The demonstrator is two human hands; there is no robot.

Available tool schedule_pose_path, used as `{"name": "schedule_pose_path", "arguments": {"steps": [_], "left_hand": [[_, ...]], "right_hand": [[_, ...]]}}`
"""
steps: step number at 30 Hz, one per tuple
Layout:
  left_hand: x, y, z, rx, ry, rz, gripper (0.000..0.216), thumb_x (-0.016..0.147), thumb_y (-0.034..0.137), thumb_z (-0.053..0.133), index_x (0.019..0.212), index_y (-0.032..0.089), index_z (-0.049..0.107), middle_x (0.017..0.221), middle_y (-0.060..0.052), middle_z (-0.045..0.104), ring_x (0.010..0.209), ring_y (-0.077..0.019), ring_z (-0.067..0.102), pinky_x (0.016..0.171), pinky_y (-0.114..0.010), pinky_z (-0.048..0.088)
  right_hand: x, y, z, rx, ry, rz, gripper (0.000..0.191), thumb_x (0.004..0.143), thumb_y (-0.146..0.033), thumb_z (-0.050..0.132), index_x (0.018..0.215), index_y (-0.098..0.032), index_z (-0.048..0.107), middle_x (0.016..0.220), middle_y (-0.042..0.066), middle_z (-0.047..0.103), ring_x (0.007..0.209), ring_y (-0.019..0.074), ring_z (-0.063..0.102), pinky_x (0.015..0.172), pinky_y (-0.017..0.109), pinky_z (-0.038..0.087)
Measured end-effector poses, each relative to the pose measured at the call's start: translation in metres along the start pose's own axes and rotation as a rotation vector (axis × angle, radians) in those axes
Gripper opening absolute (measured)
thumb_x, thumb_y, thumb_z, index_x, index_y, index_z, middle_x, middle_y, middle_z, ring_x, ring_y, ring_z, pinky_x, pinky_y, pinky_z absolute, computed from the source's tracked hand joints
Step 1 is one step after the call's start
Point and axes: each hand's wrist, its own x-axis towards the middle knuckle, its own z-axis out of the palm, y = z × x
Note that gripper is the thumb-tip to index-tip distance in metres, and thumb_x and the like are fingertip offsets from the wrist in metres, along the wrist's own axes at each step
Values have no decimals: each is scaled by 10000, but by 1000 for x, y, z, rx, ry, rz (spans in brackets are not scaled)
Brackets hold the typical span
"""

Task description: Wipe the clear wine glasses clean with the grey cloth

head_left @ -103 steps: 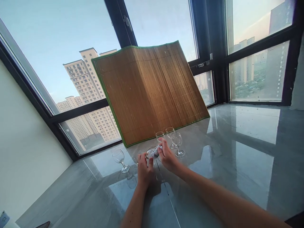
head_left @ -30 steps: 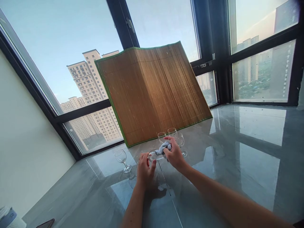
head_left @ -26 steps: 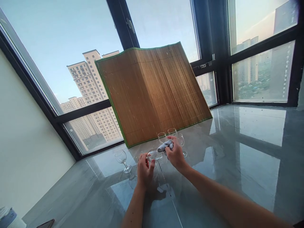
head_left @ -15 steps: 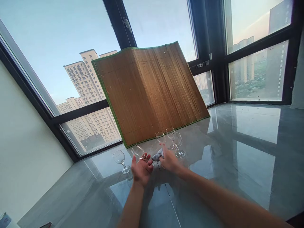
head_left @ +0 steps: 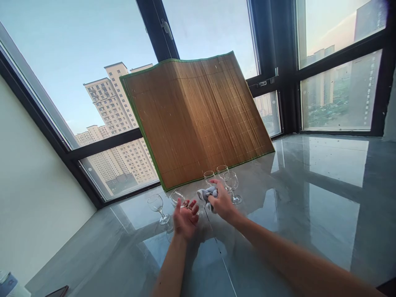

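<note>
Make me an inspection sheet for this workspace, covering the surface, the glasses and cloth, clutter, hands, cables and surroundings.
Surface: glossy grey surface, reflecting the windows, with a thin seam line.
Glasses: tilted glass in the left hand; lone glass upright to its left; three grouped glasses upright, partly behind the right hand.
Cloth: grey-white cloth, bunched.
Clutter: white-and-blue item and dark flat item, both cut off at the lower-left edge.
Hands: left hand palm up, fingers around the glass; right hand gripping the cloth.
Cables: nothing seen.
Surroundings: brown mat with green edging, propped upright; dark-framed windows; pale wall.
</note>
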Motion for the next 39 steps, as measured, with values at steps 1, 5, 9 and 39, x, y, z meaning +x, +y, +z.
{"name": "schedule_pose_path", "arguments": {"steps": [1, 5, 9, 39], "left_hand": [[2, -2, -1, 55, 9, -13, 335, 861, 505, 621, 943, 197, 517, 934, -50, 622, 637, -113, 615, 399, -155, 362], [7, -9, -2, 238, -25, -60, 310, 861, 437, 642, 1011, 190, 528, 925, -19, 599, 596, -89, 607, 381, -149, 360], [5, -11, 0, 335, -23, -42, 394, 827, 420, 685, 1108, 180, 548, 975, -31, 585, 603, -68, 609, 372, -130, 327], [20, 36, -49, 318, 856, 687, 557, 627, 165, 567, 1117, 285, 331, 939, 20, 497, 693, -152, 682, 500, -208, 365]], "right_hand": [[0, -1, -2, 5, 44, -33, 535, 711, -139, 501, 1240, -201, 444, 733, -45, 544, 597, 138, 516, 579, 249, 412], [-1, -2, -5, -30, 154, -127, 551, 730, -131, 506, 1269, -211, 427, 791, -28, 575, 625, 137, 532, 626, 257, 425], [-6, -6, -5, -57, 155, -217, 523, 740, -114, 500, 1249, -221, 447, 822, -18, 597, 655, 141, 540, 681, 270, 436], [-26, -9, -1, -652, -751, -377, 648, 726, -110, 536, 1351, -261, 619, 1016, 72, 759, 833, 213, 665, 673, 263, 414]]}}
